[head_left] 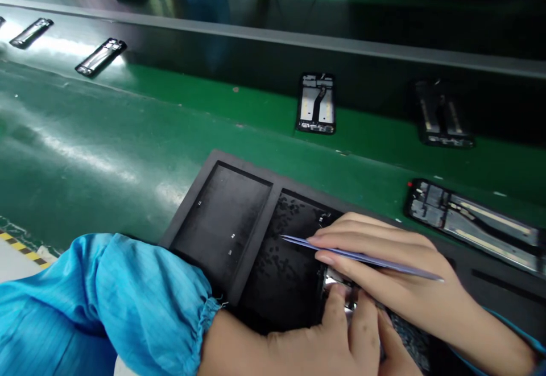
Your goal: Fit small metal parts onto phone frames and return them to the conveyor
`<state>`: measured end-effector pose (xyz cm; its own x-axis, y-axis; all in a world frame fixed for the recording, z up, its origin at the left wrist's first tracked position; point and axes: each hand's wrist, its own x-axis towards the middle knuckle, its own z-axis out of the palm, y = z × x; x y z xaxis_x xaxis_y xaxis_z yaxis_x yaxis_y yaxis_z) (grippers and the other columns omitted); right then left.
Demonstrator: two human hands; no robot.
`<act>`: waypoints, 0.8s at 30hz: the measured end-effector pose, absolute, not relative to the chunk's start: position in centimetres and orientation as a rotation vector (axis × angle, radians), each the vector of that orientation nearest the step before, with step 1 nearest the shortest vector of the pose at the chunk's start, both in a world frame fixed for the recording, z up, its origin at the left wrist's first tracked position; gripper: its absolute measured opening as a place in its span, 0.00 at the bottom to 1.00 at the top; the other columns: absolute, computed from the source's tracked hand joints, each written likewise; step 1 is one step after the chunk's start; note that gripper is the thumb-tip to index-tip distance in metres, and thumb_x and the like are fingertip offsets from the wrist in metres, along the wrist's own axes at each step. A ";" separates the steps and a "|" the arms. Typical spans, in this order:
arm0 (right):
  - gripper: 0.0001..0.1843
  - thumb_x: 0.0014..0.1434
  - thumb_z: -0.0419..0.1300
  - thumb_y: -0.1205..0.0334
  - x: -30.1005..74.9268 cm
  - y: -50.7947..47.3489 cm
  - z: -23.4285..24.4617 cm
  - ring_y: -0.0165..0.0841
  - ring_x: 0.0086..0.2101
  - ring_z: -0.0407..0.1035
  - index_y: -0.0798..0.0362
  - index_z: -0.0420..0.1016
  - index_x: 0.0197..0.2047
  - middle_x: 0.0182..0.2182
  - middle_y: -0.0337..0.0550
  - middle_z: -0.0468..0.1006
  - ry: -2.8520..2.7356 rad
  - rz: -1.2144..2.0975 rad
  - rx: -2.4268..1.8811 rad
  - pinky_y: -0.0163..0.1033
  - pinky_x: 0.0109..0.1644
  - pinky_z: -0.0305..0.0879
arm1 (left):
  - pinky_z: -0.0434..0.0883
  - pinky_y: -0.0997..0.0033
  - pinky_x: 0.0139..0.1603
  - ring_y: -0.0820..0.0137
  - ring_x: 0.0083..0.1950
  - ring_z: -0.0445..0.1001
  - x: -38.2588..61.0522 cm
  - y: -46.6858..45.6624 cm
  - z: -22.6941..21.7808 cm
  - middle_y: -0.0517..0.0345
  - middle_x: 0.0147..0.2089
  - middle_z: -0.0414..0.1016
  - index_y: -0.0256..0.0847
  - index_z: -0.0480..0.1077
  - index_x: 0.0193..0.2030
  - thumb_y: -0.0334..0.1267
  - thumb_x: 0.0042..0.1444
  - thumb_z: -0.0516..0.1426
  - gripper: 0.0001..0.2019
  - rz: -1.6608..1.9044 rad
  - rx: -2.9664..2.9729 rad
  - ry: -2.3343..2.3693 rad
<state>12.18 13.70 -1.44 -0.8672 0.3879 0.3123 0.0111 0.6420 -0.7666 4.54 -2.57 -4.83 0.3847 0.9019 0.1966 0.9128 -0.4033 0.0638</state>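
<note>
From the head view, our right hand (pixel 396 268) pinches tweezers (pixel 362 257) over a black tray (pixel 251 251). Our left hand (pixel 336 336) clasps a phone frame (pixel 336 290) at the tray's right compartment. More phone frames (pixel 315 103) lie beyond the tray on the green bench (pixel 85 137).

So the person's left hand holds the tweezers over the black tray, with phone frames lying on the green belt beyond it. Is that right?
Not quite: the head view shows the tweezers in the right hand, not the left. They are over the black tray, with phone frames lying on the green belt beyond it.
</note>
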 end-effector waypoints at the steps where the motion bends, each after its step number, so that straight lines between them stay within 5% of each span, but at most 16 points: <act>1: 0.11 0.61 0.65 0.72 12.2 13.7 -1.5 0.32 0.37 0.75 0.50 0.78 0.46 0.37 0.40 0.83 -2.416 1.115 -0.305 0.39 0.40 0.73 | 0.78 0.70 0.28 0.57 0.43 0.83 4.5 -2.6 -5.0 0.44 0.52 0.80 0.42 0.76 0.57 0.43 0.68 0.52 0.18 -0.350 -2.567 -1.716; 5: 0.11 0.62 0.64 0.71 12.3 13.8 -1.7 0.33 0.39 0.76 0.50 0.78 0.47 0.39 0.41 0.84 -2.450 1.088 -0.261 0.39 0.42 0.75 | 0.78 0.68 0.29 0.57 0.39 0.83 5.0 -2.7 -5.6 0.41 0.50 0.81 0.40 0.77 0.56 0.45 0.67 0.53 0.19 -0.423 -2.559 -1.784; 19: 0.11 0.61 0.65 0.70 12.5 13.4 -1.3 0.35 0.37 0.78 0.47 0.79 0.46 0.37 0.40 0.83 -2.401 1.014 -0.416 0.39 0.39 0.76 | 0.80 0.66 0.44 0.58 0.51 0.81 4.5 -2.2 -4.1 0.47 0.54 0.80 0.43 0.76 0.56 0.40 0.70 0.52 0.15 -0.237 -2.520 -1.530; 24: 0.11 0.61 0.65 0.70 12.5 13.1 -1.4 0.36 0.35 0.78 0.46 0.80 0.45 0.36 0.40 0.83 -2.346 0.996 -0.545 0.40 0.38 0.77 | 0.80 0.69 0.35 0.57 0.49 0.81 3.9 -2.1 -4.1 0.47 0.56 0.79 0.43 0.76 0.56 0.41 0.67 0.53 0.15 -0.369 -2.496 -1.521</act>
